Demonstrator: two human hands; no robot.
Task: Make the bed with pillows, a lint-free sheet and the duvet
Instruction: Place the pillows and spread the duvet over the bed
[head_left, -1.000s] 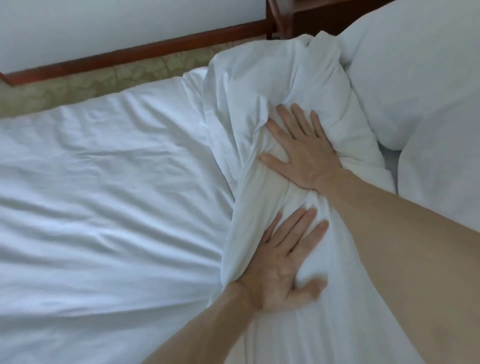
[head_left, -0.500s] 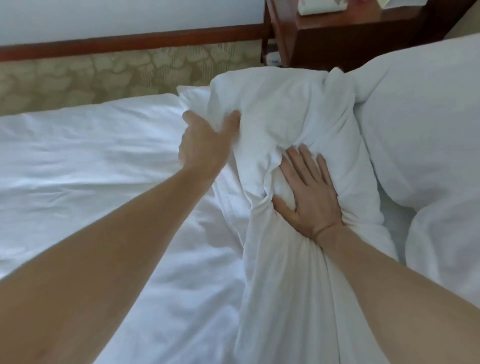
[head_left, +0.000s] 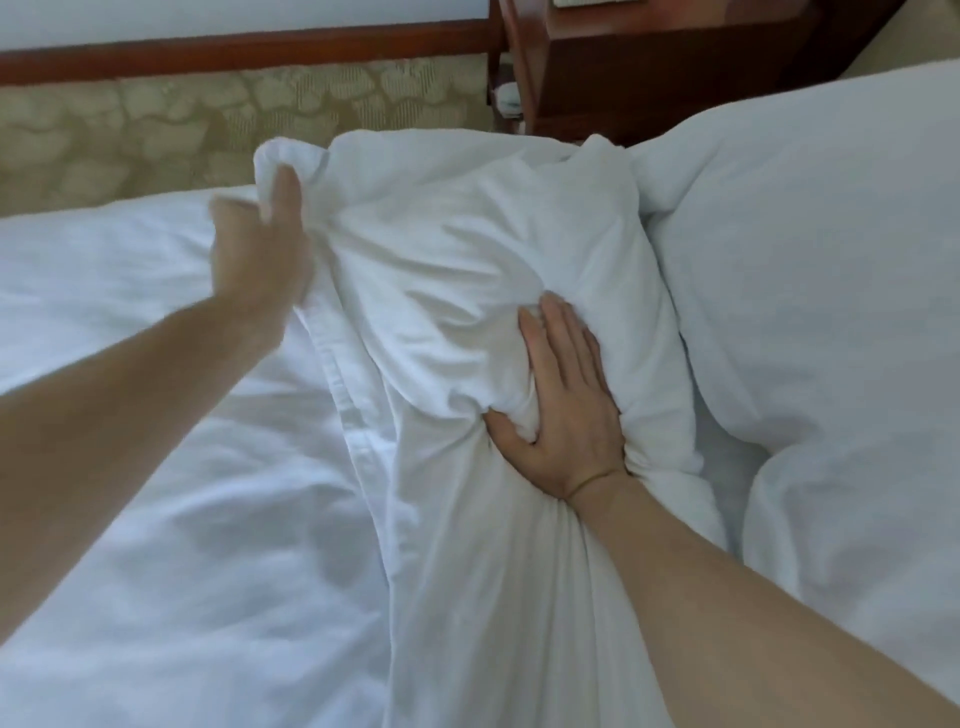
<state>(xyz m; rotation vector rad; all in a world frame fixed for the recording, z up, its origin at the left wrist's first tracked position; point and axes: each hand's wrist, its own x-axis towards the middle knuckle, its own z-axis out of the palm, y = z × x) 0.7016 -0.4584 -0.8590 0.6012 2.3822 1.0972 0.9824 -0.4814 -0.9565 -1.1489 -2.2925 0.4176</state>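
Right hand (head_left: 563, 410) is flat on the lumpy pillow (head_left: 467, 270) lying mid-bed, fingers together, thumb hooked under a bulge. I'd guess it's pinning the pillow so the case can be tugged straight. Left hand (head_left: 260, 254) is at the pillow's far corner, too blurry to tell its fingers. Plump pillows (head_left: 805, 270) crowd the bed's right edge, with a wooden nightstand (head_left: 649, 67) beyond.
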